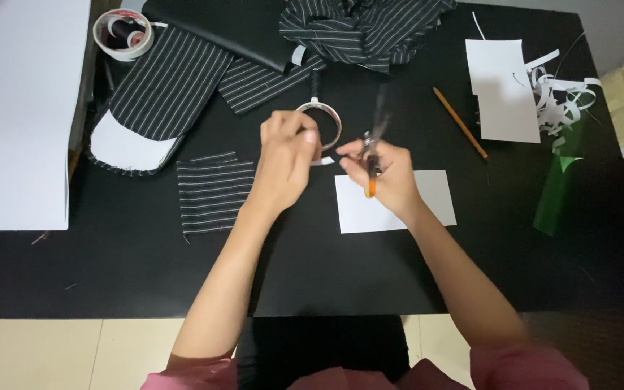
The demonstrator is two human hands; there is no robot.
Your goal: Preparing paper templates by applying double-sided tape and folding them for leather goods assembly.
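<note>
- Head view looks down on a black table (131, 267) where a person in pink sleeves works with both hands close together near the middle
- Left hand (287, 155) is curled around a roll of tape (324, 123), gripping its near edge; a short white tab of tape (323, 160) sticks out from under the fingers toward the other hand
- Right hand (388, 177) is closed on a pair of small scissors (372, 155) with an orange handle end, the blades pointing up and away and blurred, so I cannot tell whether they are parted or shut
- Blades sit just beside the pulled-out tab, which looks not yet severed from the roll; by my judgement the tape is drawn out and the cut itself is what remains
- Just under the right hand lies a white card (427, 198), bare, with no tape visible on it
- Left of the hands a striped fabric rectangle (214, 191) lies flat and already cut; farther left a rounded striped piece with a white backing (149, 101) rests on the table
- Bunched striped cloth (366, 29) lies at the far edge, a pencil (460, 123) right of the roll, a white sheet (503, 90) with paper trimmings (561, 94) beyond it, and a green strip (557, 191) near the right edge
- Second, wider tape roll (120, 32) holding thread spools sits at the far left corner, well apart from the hands
</note>
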